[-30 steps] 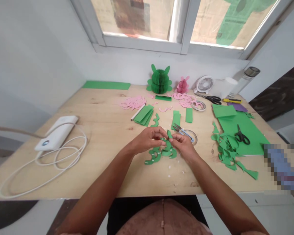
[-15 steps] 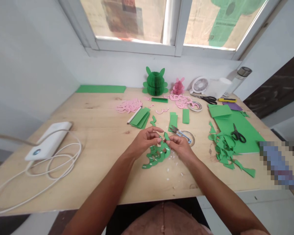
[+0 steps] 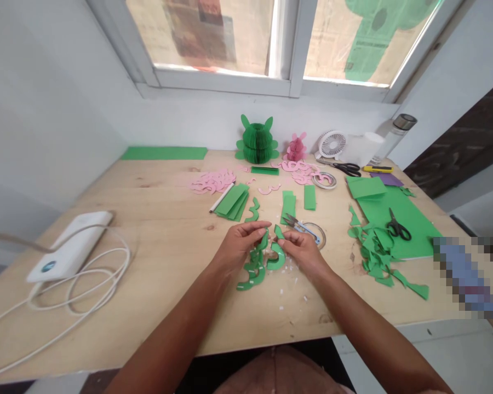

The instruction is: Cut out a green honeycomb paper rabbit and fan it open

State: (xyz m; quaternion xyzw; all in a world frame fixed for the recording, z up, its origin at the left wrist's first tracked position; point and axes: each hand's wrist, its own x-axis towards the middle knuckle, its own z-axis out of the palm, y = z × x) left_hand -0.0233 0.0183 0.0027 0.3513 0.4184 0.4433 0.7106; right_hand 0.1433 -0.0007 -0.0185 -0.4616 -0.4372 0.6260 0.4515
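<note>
My left hand [image 3: 242,241] pinches a wavy green paper cutout [image 3: 253,278] dotted with small white strips; its lower end hangs down over the table. Between the fingertips of my right hand [image 3: 304,250] is a curved green paper piece [image 3: 276,259]. A gap separates the two pieces. Tiny white scraps [image 3: 285,269] lie below my right hand. Just beyond it, blue-handled thread snips [image 3: 306,228] rest across a tape roll [image 3: 324,236]. Another wavy green cutout [image 3: 253,211] lies past my left hand.
Folded green cards [image 3: 232,201], pink cutouts [image 3: 212,181] and a green honeycomb paper figure [image 3: 257,143] are further back. On the right are green offcuts [image 3: 376,247] and black scissors [image 3: 398,225] on green paper. A white power bank [image 3: 70,245] with a looped cable lies left.
The green pieces, bunched together before, now hang apart, one at each hand. My left hand has shifted slightly left and down in view. The camera view has also shifted a little.
</note>
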